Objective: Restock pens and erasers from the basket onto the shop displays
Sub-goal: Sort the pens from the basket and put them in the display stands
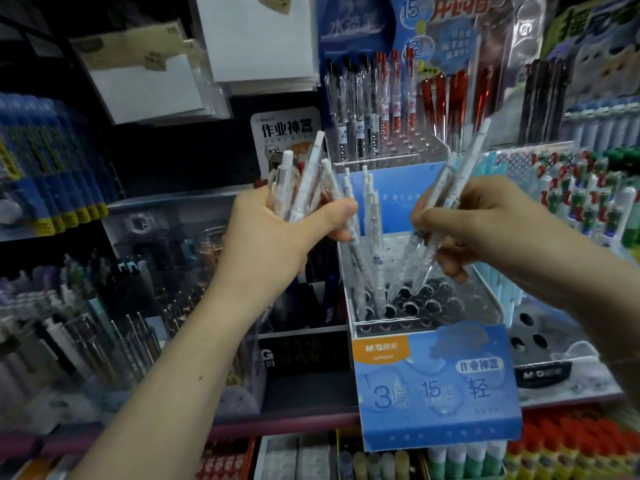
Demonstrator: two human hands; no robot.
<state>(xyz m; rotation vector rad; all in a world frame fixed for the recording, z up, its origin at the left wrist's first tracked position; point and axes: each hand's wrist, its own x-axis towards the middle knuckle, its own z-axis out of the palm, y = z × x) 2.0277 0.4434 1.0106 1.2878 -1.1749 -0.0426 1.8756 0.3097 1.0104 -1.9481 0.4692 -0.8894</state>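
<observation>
Restocking underway: left hand [277, 230] clutches spare pens [304, 181]; right hand [485, 223] pinches two pens [446, 209], needing empty display holes [412, 306].

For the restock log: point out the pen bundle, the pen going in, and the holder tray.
pen bundle [304, 188], head view, mid barrels.
pen going in [446, 188], head view, upper barrel.
holder tray [429, 306], head view, holed top.

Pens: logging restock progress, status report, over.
Left hand grips spare pens. Right hand pinches two pens, tips over blue display holes. Nothing blocking.
</observation>
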